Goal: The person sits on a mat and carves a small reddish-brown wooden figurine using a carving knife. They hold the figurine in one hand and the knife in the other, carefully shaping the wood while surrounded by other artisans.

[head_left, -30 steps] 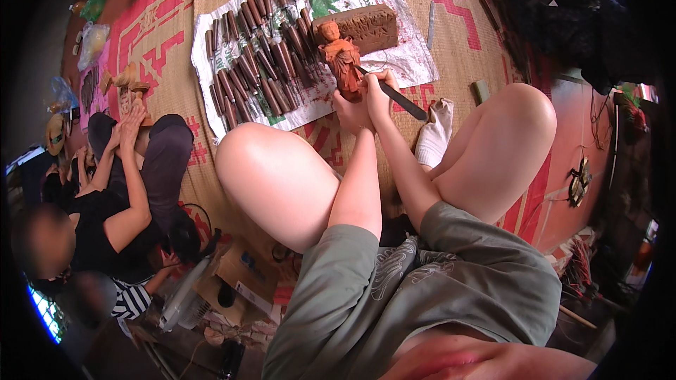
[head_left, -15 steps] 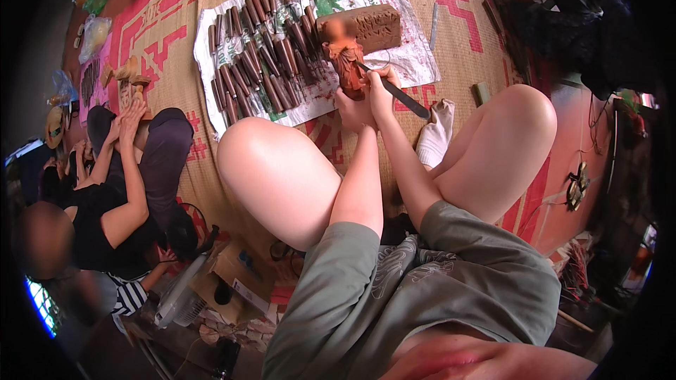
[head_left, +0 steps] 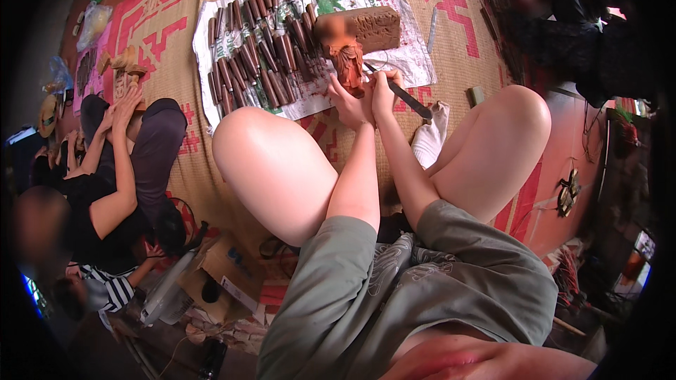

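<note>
A reddish-brown carved wooden figurine (head_left: 347, 63) stands upright in front of me, against a brown wooden block (head_left: 379, 27) with a carved face. My left hand (head_left: 352, 108) is closed about the figurine's lower end, its thumb along the left side. Just right of it, my right hand (head_left: 384, 93) grips a long, dark carving knife (head_left: 412, 101). The knife's tip points up and left towards the figurine's right side; whether it touches the wood I cannot tell. Its other end sticks out to the lower right, near my white sock.
Several wooden-handled carving tools (head_left: 253, 46) lie in rows on a white printed sheet (head_left: 205, 56) over a woven mat (head_left: 169, 21). A grey metal strip (head_left: 432, 29) and a small wooden block (head_left: 475, 95) lie to the right. Another person (head_left: 105, 190) sits at the left, beside a cardboard box (head_left: 224, 274).
My left hand has shifted its hold on the figurine, with the thumb now higher and spread. The knife has tilted slightly, its tip a little farther from the figurine.
</note>
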Available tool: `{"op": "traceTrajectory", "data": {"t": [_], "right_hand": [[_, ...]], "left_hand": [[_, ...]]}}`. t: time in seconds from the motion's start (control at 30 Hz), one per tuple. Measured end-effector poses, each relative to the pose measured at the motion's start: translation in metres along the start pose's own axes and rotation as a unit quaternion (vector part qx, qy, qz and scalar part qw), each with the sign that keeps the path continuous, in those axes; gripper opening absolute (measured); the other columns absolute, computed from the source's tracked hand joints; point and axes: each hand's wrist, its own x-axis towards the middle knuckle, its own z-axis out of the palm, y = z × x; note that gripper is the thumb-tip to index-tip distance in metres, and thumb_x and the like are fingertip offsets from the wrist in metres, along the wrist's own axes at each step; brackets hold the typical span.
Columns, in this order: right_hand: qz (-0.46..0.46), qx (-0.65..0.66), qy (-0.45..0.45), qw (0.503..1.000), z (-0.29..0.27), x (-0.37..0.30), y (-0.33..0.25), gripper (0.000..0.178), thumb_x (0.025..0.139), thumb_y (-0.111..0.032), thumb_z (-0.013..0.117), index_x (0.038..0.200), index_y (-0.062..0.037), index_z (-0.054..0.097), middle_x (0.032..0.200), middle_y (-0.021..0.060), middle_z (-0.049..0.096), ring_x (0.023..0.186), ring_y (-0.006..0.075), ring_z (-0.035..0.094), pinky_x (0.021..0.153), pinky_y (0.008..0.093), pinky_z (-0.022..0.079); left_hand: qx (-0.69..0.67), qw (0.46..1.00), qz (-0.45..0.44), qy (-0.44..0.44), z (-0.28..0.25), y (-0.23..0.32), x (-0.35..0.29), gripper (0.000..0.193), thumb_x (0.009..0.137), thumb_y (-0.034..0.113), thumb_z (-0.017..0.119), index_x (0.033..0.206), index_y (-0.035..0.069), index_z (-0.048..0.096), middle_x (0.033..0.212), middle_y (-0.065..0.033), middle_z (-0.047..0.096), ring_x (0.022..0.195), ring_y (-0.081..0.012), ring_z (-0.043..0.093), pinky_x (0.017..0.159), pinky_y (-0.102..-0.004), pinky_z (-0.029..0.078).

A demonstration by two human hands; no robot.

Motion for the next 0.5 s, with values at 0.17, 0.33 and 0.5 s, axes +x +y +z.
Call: {"op": "traceTrajectory", "data": {"t": [0.17, 0.33, 0.5], "right_hand": [[-0.007, -0.03, -0.045, 0.998, 0.0, -0.008, -0.011, 0.013, 0.077, 0.0, 0.057, 0.074, -0.0047, 0.045, 0.064, 0.0062, 0.057, 0.049, 0.009, 0.05, 0.046, 0.022, 0.041], [-0.014, -0.051, -0.095, 0.994, -0.004, -0.029, -0.025, 0.014, 0.079, 0.0, 0.059, 0.074, -0.0039, 0.047, 0.063, 0.0048, 0.056, 0.051, 0.009, 0.052, 0.05, 0.0229, 0.043], [-0.051, -0.096, -0.126, 0.986, -0.01, -0.021, -0.047, 0.011, 0.079, -0.001, 0.059, 0.076, -0.0019, 0.049, 0.065, 0.0052, 0.057, 0.057, 0.0103, 0.057, 0.052, 0.0233, 0.044]], "left_hand": [[0.027, 0.999, 0.021, -0.028, -0.004, 0.0, 0.0, 0.076, 0.075, 0.05, 0.064, 0.141, 0.03, 0.032, 0.143, -0.0152, 0.029, 0.122, -0.037, 0.046, 0.08, -0.0459, 0.053], [0.025, 0.998, 0.03, -0.057, -0.003, -0.003, 0.003, 0.074, 0.075, 0.046, 0.064, 0.141, 0.029, 0.033, 0.142, -0.0158, 0.03, 0.123, -0.0368, 0.044, 0.081, -0.0438, 0.053], [-0.001, 0.996, 0.092, -0.012, -0.004, -0.002, -0.001, 0.065, 0.08, 0.039, 0.06, 0.139, 0.019, 0.039, 0.141, -0.0245, 0.028, 0.126, -0.0422, 0.037, 0.098, -0.0474, 0.04]]}}
